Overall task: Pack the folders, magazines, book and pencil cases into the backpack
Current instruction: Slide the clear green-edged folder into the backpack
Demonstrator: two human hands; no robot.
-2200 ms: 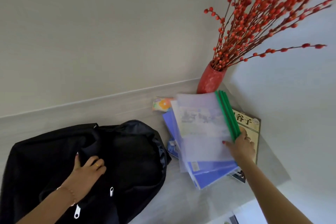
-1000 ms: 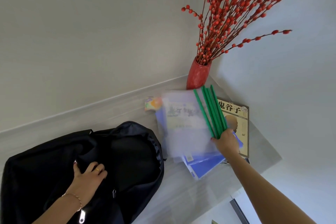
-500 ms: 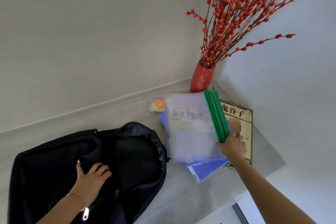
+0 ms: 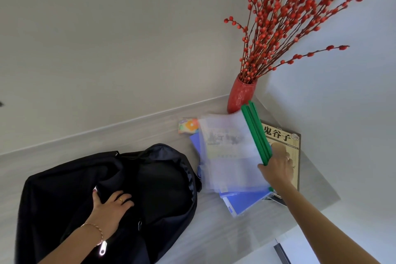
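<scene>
A person's right hand (image 4: 277, 170) grips the green spines of clear folders (image 4: 229, 152) lying atop blue folders (image 4: 246, 200) and a book (image 4: 285, 141) on the table (image 4: 214, 236), while the left hand (image 4: 110, 210) rests flat, fingers relaxed, on the open black backpack (image 4: 162, 180). Held at one edge, the slippery folders may fan apart and slide off.

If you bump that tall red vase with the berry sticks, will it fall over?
Probably. The red vase looks narrow, and its berry branches spread high and wide, so it seems top-heavy. It looks glossy, perhaps ceramic, so it might break.
</scene>
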